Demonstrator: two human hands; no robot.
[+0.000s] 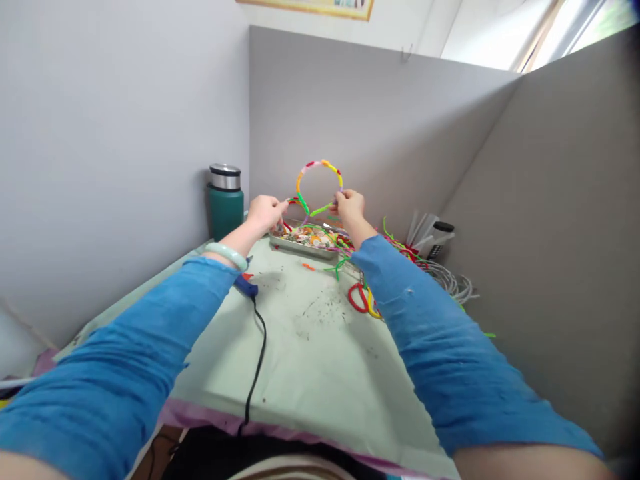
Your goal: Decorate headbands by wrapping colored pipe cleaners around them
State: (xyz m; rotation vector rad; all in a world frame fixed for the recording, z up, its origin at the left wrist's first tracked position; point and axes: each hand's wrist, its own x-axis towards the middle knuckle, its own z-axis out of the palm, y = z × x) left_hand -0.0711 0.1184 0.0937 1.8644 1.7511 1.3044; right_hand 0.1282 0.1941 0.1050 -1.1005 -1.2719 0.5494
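A round hoop of multicoloured pipe cleaners [323,163] is held up above the far end of the table, with red, orange, yellow, pink and green stretches. My right hand [350,205] is closed, pinching the hoop at its lower right. A light green length [321,209] runs from those fingers towards the hoop's bottom. On the other side my left hand [267,212] pinches a red and green end [294,201] of the pipe-cleaner piece. Below both hands sits a metal tray [305,249] holding many small, mixed decorative pieces.
A green thermos [226,210] stands at the left wall. Below my left wrist lies a blue-handled tool [246,287] with a black cable [261,353]. Red-and-yellow-handled scissors [358,298] lie near my right forearm. Loose pipe cleaners [415,253] and a black-lidded container [442,235] are at right.
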